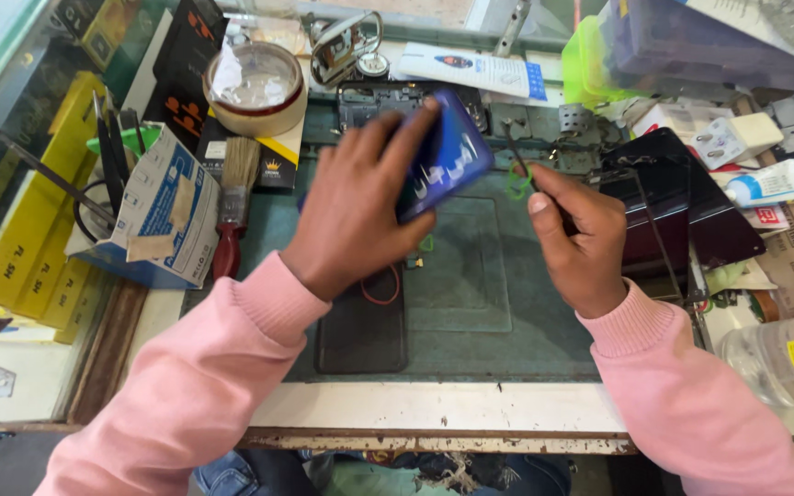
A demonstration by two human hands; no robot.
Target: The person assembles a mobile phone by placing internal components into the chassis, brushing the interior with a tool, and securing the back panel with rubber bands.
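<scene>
My left hand [360, 197] grips a blue phone back cover [448, 156], tilted and lifted above the green work mat [470, 312]. My right hand [576, 234] is closed around a thin dark tool [518, 158] whose tip points up and left toward the cover's right edge. A green pick [516, 186] lies just under the tool. Behind the cover lies an opened phone body [369, 103] showing its inner parts. A dark flat panel [360, 335] and a red rubber band [380, 289] rest on the mat below my left wrist.
A paint brush with a red handle [232, 211] and a blue-white box of tools [163, 207] stand at left. A tape roll [255, 87] sits at the back. Dark phone panels [682, 197], a tube [783, 184] and a plastic bottle [783, 363] crowd the right side.
</scene>
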